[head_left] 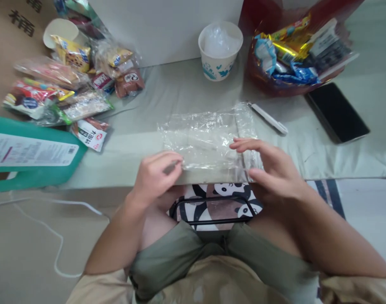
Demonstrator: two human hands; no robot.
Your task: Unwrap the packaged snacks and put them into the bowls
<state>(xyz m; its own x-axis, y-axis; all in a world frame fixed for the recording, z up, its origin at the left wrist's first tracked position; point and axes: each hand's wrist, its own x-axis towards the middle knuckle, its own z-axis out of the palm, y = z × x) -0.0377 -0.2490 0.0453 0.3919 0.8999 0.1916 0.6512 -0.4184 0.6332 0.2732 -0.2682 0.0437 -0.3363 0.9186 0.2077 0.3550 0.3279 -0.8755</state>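
We've got the clear plastic bag (208, 139) flat and empty-looking at the table's (142, 131) near edge, left hand (156, 175) pinching its corner, right hand (268, 169) resting open on its side, snack packets (69, 88) all unpacked so far.

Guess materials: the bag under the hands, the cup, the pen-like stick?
Bag: thin clear plastic film, glossy; crinkles and glare show, table visible through it. Cup: looks like matte white paper with blue print, clear plastic liner inside. Stick: likely smooth white plastic; too small to be sure.
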